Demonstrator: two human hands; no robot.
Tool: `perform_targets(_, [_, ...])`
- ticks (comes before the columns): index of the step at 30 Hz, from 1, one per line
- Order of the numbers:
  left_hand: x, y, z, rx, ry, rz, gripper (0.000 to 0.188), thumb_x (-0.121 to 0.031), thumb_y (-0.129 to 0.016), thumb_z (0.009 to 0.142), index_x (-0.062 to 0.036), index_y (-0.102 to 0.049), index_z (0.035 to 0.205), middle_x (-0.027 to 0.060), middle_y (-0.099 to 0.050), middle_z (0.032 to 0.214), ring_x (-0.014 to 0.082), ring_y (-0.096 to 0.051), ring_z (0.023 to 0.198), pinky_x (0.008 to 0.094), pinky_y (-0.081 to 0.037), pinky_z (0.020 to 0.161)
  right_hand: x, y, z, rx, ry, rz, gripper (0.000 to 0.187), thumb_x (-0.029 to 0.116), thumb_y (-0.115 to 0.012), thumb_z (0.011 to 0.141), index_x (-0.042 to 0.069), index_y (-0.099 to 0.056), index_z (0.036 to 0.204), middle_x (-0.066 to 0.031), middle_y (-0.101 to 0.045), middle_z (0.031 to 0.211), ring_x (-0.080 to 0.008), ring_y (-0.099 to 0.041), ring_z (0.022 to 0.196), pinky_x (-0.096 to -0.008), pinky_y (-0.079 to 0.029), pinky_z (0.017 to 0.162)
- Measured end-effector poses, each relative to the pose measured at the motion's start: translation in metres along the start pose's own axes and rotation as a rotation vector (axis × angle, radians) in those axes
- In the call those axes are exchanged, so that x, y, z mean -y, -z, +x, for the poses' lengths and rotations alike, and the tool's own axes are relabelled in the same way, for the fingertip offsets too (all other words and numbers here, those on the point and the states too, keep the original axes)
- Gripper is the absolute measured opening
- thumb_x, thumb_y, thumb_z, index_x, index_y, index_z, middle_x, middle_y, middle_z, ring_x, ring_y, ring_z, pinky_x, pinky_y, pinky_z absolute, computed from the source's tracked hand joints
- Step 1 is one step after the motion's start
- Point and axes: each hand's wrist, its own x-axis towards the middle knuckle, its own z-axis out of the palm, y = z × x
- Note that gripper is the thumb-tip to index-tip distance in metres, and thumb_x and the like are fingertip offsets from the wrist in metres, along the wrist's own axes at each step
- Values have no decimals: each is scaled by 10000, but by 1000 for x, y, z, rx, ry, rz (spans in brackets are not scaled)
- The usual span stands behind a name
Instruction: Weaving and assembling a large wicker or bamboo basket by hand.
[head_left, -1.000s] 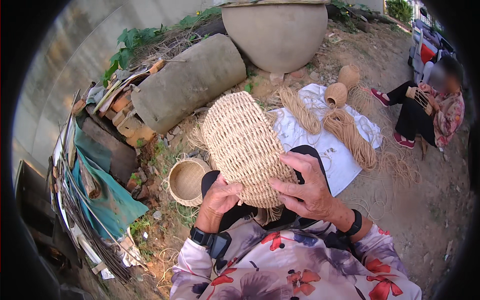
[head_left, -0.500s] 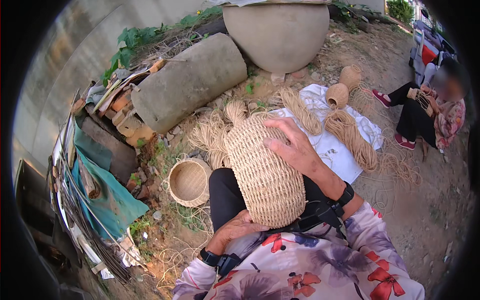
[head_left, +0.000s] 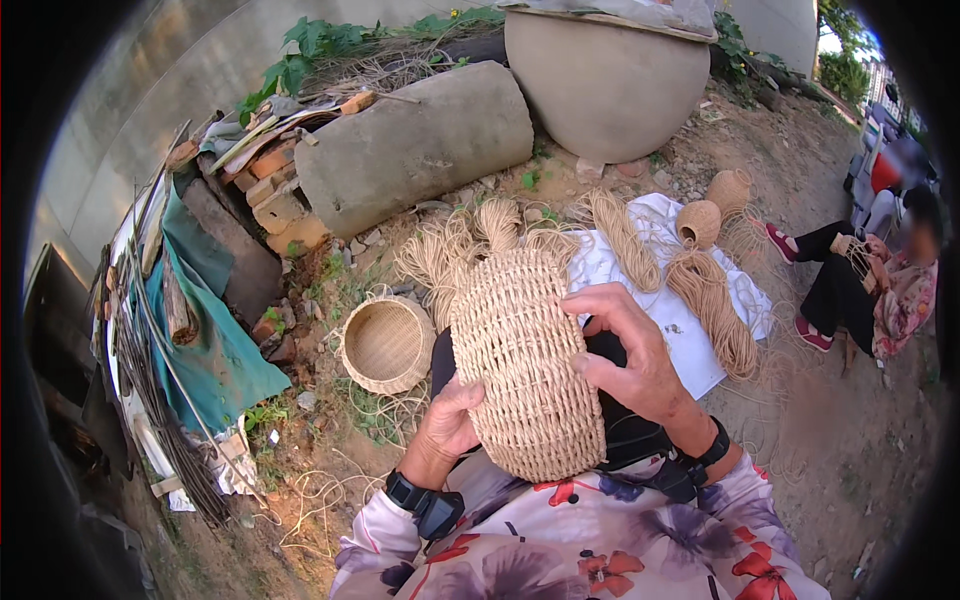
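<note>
A woven straw-coloured basket (head_left: pixel 530 370) lies over my lap, its ribbed cord side facing up. My left hand (head_left: pixel 448 425) grips its lower left edge, thumb on the weave and the other fingers hidden beneath. At the right edge, my right hand (head_left: pixel 635 360) holds the basket with thumb and forefinger on the side, the fingers curled. Just left of my knee stands a round shallow woven basket (head_left: pixel 387 344), its opening upward. Beyond the held basket lie bundles of pale cord (head_left: pixel 440 255).
A white cloth (head_left: pixel 690 345) on the ground carries coiled cord hanks (head_left: pixel 712 310) and a small woven jar (head_left: pixel 698 224). To the right sits another person (head_left: pixel 850 280) holding woven work. A concrete pipe (head_left: pixel 420 150), a large clay vat (head_left: pixel 610 85) and a teal tarp (head_left: pixel 215 340) lie around.
The basket has turned more upright, and my left hand has moved up its left edge. My right hand has slid from its top to its right side. The view has shifted slightly.
</note>
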Motion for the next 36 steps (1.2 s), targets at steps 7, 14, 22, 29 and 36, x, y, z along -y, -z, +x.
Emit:
perform_targets(7, [9,-10,0,-11,27,166,832,-39,-748,767,1,-286,1458,143,-466,1408,275,-499,1266,405,-360,1096,-34,25,-92,188,-297,-324,127,95,-680,795,10,-628,874,-73,-589,798,-184,-599,642,-303,-481,577])
perform_targets(14, [7,-29,6,-12,73,528,746,-50,-759,777,-11,-384,1421,103,-551,1339,208,-554,1201,366,-439,1020,-23,10,-139,550,-264,-753,319,217,-732,754,59,-604,999,-108,-525,948,-288,-545,957,-408,-485,766])
perform_targets(22, [-55,-37,-3,-89,-4,973,588,-65,-777,767,9,-537,1298,72,-647,1206,170,-608,1100,322,-472,962,-18,30,-152,605,-386,-706,397,269,-753,734,85,-559,1027,-109,-626,834,-307,-635,805,-434,-482,681])
perform_targets(29, [-88,-41,-15,-54,117,1036,634,-48,-807,746,17,-523,1310,72,-647,1212,169,-604,1098,313,-458,967,-102,110,-220,202,-1000,184,530,174,-733,826,153,-550,1322,52,-398,660,-80,-417,591,-262,-354,545])
perform_targets(36, [-68,-41,17,53,638,1292,332,-4,-759,788,17,-672,1108,39,-705,1053,109,-629,947,262,-485,870,-219,95,-358,230,-1383,-693,357,289,-583,798,33,-690,1024,-190,-694,965,-359,-667,897,-470,-516,740])
